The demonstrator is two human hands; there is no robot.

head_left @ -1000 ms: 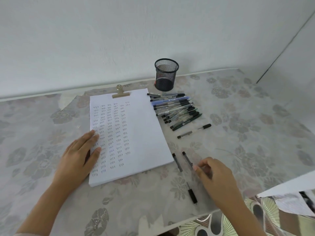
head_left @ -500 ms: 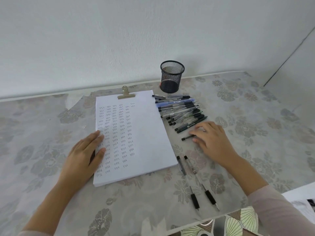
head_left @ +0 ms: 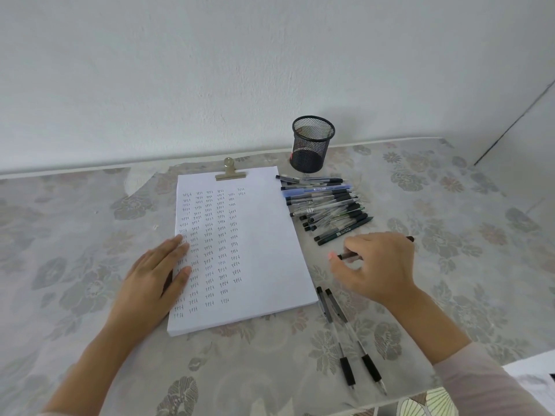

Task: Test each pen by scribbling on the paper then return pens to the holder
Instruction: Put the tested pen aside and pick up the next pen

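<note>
While the right hand [head_left: 378, 265] is pinching one pen [head_left: 349, 256] between its thumb and curled fingertips, low over the table [head_left: 450, 280] and just to the right of the paper [head_left: 264, 235], the testing is looking well under way but far from closed. The pen's dark end is poking out beside the thumb and its other tip is showing past the knuckles. Whether it is lifted clear of the cloth I cannot tell.

The paper, a stack held by a clip [head_left: 230, 175], is carrying columns of small written marks running nearly to its lower edge, so many trials are apparently logged. The left hand [head_left: 156, 274] is lying flat, its straight fingers pressing on the sheet's left edge and steadying it.

Just beyond the held pen, a pile of pens [head_left: 327, 208] is lying beside the paper's upper right. Two more pens [head_left: 347, 370] are lying side by side near the table's front edge, apart from the pile.

The mesh holder [head_left: 312, 145] is standing upright behind the pile and appears to be holding nothing. I am judging from this that the return step is not yet begun: every pen in view is waiting to go back, and which of them are tested I cannot tell.
</note>
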